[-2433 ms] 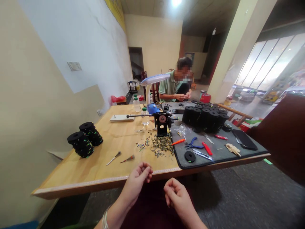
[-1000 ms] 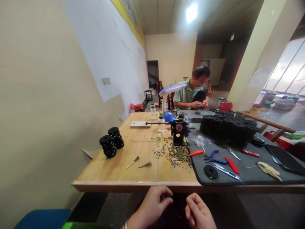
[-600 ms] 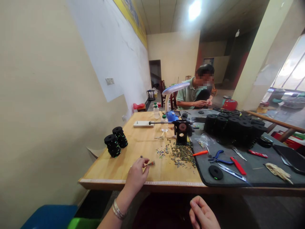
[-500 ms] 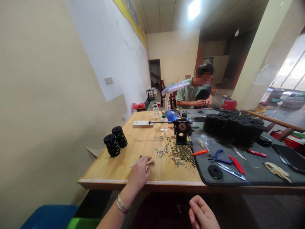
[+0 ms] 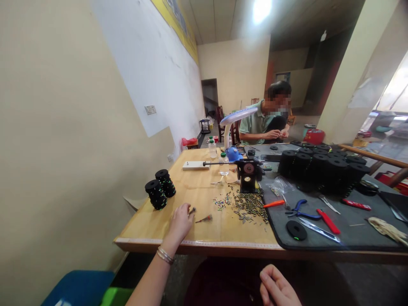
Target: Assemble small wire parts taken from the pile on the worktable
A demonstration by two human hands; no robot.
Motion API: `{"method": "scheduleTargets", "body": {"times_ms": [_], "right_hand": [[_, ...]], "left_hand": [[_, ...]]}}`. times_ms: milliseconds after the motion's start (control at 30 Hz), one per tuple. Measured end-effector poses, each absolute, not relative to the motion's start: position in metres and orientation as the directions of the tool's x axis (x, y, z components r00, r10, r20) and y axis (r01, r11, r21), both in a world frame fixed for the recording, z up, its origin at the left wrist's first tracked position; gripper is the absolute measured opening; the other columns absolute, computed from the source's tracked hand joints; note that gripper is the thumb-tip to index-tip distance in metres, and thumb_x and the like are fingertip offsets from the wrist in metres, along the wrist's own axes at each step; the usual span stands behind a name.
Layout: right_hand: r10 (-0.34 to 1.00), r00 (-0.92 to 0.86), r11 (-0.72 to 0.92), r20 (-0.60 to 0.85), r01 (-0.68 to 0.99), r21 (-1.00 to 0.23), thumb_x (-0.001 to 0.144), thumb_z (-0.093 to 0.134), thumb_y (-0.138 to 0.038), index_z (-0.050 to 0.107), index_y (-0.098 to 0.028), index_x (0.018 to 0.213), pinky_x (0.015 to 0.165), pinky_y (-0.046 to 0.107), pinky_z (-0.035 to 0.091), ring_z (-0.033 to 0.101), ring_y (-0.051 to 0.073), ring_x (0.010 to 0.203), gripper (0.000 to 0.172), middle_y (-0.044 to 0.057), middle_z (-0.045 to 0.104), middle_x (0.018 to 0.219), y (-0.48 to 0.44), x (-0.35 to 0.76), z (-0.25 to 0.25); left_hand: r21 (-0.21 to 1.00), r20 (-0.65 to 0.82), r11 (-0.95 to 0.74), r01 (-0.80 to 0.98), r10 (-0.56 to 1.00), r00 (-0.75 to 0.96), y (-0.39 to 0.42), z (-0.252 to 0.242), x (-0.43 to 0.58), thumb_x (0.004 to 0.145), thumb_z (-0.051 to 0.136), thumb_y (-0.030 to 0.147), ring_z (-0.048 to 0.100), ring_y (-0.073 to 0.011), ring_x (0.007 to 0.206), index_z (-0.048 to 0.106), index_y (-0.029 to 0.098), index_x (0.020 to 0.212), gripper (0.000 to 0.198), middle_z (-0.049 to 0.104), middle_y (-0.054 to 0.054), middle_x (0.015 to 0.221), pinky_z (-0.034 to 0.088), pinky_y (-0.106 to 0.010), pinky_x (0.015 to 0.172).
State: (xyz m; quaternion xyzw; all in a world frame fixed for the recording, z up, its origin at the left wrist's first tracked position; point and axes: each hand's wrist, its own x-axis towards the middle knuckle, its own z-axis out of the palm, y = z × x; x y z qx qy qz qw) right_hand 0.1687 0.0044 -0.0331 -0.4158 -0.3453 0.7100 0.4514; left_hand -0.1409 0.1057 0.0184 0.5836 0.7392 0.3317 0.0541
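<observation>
We have the left hand (image 5: 181, 222) low over the worktop (image 5: 153, 229), fingers curled at a dark-tipped brush-like piece (image 5: 192, 210), whose head shows at two o'clock from the hand. Whether they pinch its handle or merely touch it, we cannot tell. We judge this pick-up barely begun: the hand is there, but no lift shows. An orange-marked piece (image 5: 206, 218) lies untouched at three o'clock. Our right hand (image 5: 278, 287) is off the near edge at four o'clock, thumb and forefinger close together; we cannot tell whether anything thin sits between. Two black spools (image 5: 155, 195) with green flecks stand at eleven o'clock, looking filled to us; the loose small bits (image 5: 251, 205), just nearer than the black device (image 5: 247, 174) at two o'clock, seem unused, so plenty looks left.
</observation>
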Motion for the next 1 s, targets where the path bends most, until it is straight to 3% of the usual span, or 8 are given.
{"method": "scheduleTargets", "body": {"times_ms": [267,433,533,600,800,1000], "right_hand": [[0.926,-0.195,-0.375,-0.324,-0.363,-0.853,0.062,0.072,-0.061,0.043,-0.02,0.068,0.036,0.014,0.01,0.024,0.0,0.032,0.051,-0.009,0.048,0.038,0.0,0.166,-0.02],[0.925,-0.196,-0.374,-0.325,-0.325,-0.869,0.061,0.071,-0.062,0.042,-0.02,0.069,0.035,0.014,0.01,0.025,0.001,0.031,0.052,-0.008,0.05,0.038,-0.004,0.159,-0.011],[0.925,-0.213,-0.366,-0.314,-0.281,-0.887,0.065,0.067,-0.062,0.042,-0.021,0.071,0.034,0.014,0.01,0.026,0.002,0.031,0.049,-0.007,0.053,0.039,-0.008,0.154,-0.01],[0.928,-0.227,-0.349,-0.297,-0.241,-0.906,0.067,0.065,-0.063,0.042,-0.021,0.071,0.034,0.014,0.011,0.026,0.002,0.031,0.048,-0.007,0.053,0.039,-0.01,0.151,-0.011],[0.948,-0.211,-0.276,-0.238,-0.172,-0.946,0.071,0.061,-0.061,0.044,-0.021,0.07,0.033,0.016,0.014,0.027,0.003,0.029,0.044,-0.007,0.054,0.038,-0.009,0.147,-0.011],[0.963,-0.159,-0.241,-0.217,-0.149,-0.959,0.072,0.061,-0.06,0.046,-0.02,0.07,0.033,0.016,0.018,0.032,0.004,0.03,0.042,-0.005,0.056,0.041,-0.007,0.149,-0.009]], "left_hand": [[0.83,0.225,-0.006,0.558,0.919,-0.324,0.101,0.013,-0.139,0.076,0.052,0.026,0.063,-0.0209,0.079,0.062,0.015,0.09,0.02,0.067,-0.007,0.083,0.049,-0.033,0.074],[0.937,0.135,-0.033,0.348,0.952,-0.273,0.037,0.018,-0.095,0.078,0.054,0.04,0.053,-0.0112,0.051,0.057,0.016,0.079,0.024,0.057,0.002,0.063,0.044,-0.022,0.05],[0.995,-0.094,0.089,-0.034,0.983,-0.158,0.004,0.015,-0.059,0.075,0.063,0.037,0.046,-0.0072,0.047,0.056,0.017,0.078,0.022,0.054,0.004,0.063,0.04,-0.019,0.047],[0.975,-0.179,0.169,-0.147,0.982,-0.055,-0.007,0.01,-0.038,0.074,0.067,0.037,0.046,-0.0064,0.047,0.055,0.017,0.077,0.024,0.059,0.002,0.066,0.04,-0.019,0.048],[0.923,-0.291,0.312,-0.226,0.949,0.122,-0.004,-0.001,0.002,0.069,0.072,0.035,0.053,-0.0094,0.052,0.051,0.017,0.071,0.028,0.061,0.001,0.063,0.043,-0.02,0.05],[0.94,-0.281,0.302,-0.161,0.95,0.14,-0.003,-0.007,0.013,0.068,0.072,0.035,0.053,-0.0082,0.047,0.05,0.017,0.068,0.029,0.055,0.005,0.058,0.041,-0.019,0.047]]}}
